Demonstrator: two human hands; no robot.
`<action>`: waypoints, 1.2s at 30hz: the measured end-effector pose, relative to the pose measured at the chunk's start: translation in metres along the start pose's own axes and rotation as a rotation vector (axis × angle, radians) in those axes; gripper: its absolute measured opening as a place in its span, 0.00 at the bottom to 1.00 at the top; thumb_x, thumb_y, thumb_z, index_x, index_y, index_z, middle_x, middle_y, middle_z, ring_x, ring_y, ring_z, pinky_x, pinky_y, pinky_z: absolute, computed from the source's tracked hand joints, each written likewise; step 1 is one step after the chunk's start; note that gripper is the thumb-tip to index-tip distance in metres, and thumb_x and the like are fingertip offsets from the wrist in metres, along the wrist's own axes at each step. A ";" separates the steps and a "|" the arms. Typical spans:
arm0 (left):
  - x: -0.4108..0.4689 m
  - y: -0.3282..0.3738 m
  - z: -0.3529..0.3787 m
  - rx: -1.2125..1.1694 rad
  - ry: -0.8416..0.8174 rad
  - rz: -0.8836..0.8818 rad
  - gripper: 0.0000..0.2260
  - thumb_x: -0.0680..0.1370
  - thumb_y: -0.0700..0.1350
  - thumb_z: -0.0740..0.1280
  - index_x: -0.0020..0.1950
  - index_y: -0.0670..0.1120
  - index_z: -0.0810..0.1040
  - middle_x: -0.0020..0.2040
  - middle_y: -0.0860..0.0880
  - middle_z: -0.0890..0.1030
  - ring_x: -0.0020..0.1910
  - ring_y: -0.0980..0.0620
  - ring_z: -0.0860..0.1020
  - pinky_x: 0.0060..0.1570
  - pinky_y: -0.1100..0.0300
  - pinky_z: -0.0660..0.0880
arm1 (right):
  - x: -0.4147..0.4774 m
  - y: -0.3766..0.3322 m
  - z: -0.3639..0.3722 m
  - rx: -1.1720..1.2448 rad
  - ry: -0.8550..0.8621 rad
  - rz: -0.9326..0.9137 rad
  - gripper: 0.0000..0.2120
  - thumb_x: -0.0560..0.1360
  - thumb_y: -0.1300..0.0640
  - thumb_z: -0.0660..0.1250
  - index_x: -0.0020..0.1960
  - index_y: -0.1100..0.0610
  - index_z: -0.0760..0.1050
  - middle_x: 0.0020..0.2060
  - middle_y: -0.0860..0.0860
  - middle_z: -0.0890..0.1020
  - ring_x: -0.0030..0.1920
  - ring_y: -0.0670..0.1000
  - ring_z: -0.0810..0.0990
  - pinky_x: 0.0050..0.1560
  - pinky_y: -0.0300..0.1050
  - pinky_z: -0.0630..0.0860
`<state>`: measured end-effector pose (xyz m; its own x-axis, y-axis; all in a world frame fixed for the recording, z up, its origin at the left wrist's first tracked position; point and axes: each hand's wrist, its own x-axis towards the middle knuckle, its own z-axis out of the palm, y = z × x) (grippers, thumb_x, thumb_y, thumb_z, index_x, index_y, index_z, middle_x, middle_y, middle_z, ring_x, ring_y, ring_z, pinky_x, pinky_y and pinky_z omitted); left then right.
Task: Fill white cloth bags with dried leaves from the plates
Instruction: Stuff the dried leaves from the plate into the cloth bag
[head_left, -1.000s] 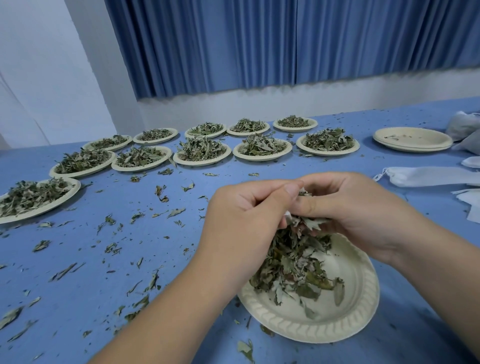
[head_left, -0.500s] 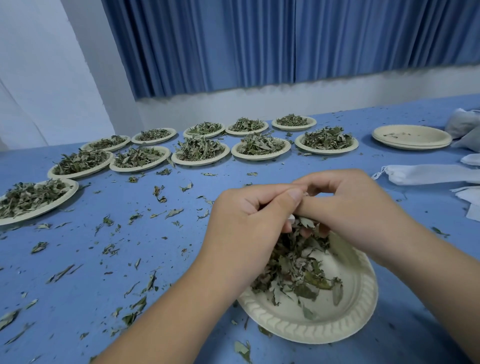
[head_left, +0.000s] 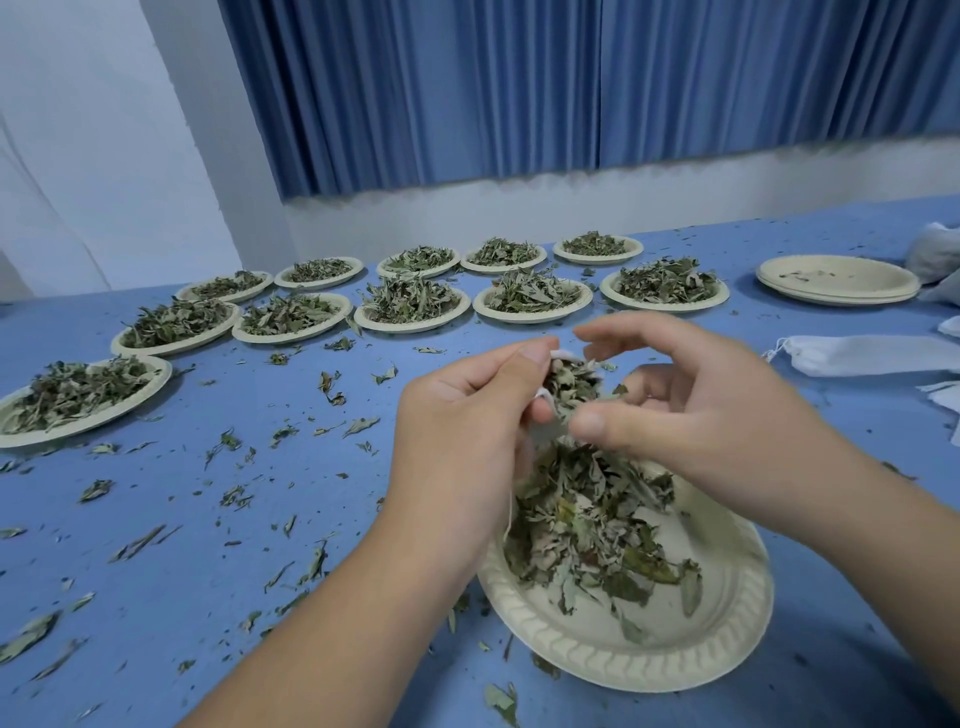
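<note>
A cream paper plate (head_left: 727, 639) sits near me on the blue table, holding a heap of dried green leaves (head_left: 587, 519). Above it my left hand (head_left: 467, 431) pinches the rim of a small white cloth bag (head_left: 563, 358); most of the bag is hidden behind the hand. Leaves stick out of the bag's mouth. My right hand (head_left: 691, 410) hovers just right of the bag, fingers loosely spread and curved, thumb near the leaves, holding nothing that I can see.
Several plates of dried leaves (head_left: 410, 306) stand in two rows across the far table. A stack of bare plates (head_left: 836, 280) sits at the far right, with flat white bags (head_left: 872, 353) in front of it. Loose leaves litter the table (head_left: 234, 467) on the left.
My right hand has lifted off the bag's mouth and spread its fingers. The bag's top with leaves in it now shows between the hands.
</note>
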<state>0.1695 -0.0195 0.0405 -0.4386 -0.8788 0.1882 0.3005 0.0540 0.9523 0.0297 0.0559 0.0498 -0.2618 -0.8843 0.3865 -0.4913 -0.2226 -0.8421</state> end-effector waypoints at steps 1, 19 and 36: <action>0.000 0.000 0.000 -0.005 0.003 -0.004 0.06 0.77 0.44 0.68 0.46 0.47 0.86 0.26 0.51 0.72 0.20 0.56 0.61 0.25 0.64 0.58 | 0.000 0.002 0.002 -0.008 0.014 -0.030 0.31 0.53 0.35 0.78 0.54 0.40 0.77 0.51 0.40 0.78 0.35 0.45 0.79 0.38 0.42 0.77; -0.003 -0.003 0.004 -0.039 -0.120 -0.035 0.07 0.77 0.42 0.68 0.48 0.44 0.86 0.28 0.49 0.72 0.21 0.57 0.60 0.20 0.67 0.59 | -0.003 0.006 0.010 -0.171 0.278 -0.264 0.07 0.66 0.60 0.76 0.38 0.49 0.82 0.34 0.46 0.80 0.35 0.49 0.78 0.35 0.39 0.75; 0.005 0.000 0.002 -0.302 -0.004 -0.149 0.09 0.77 0.40 0.67 0.42 0.43 0.86 0.27 0.50 0.71 0.19 0.59 0.58 0.17 0.69 0.56 | -0.007 0.002 0.012 -0.668 0.117 -0.317 0.41 0.58 0.33 0.71 0.66 0.44 0.61 0.55 0.42 0.62 0.39 0.48 0.75 0.38 0.51 0.78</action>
<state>0.1655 -0.0224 0.0423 -0.4996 -0.8646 0.0535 0.4696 -0.2184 0.8554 0.0404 0.0573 0.0410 -0.0920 -0.7618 0.6413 -0.9480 -0.1301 -0.2906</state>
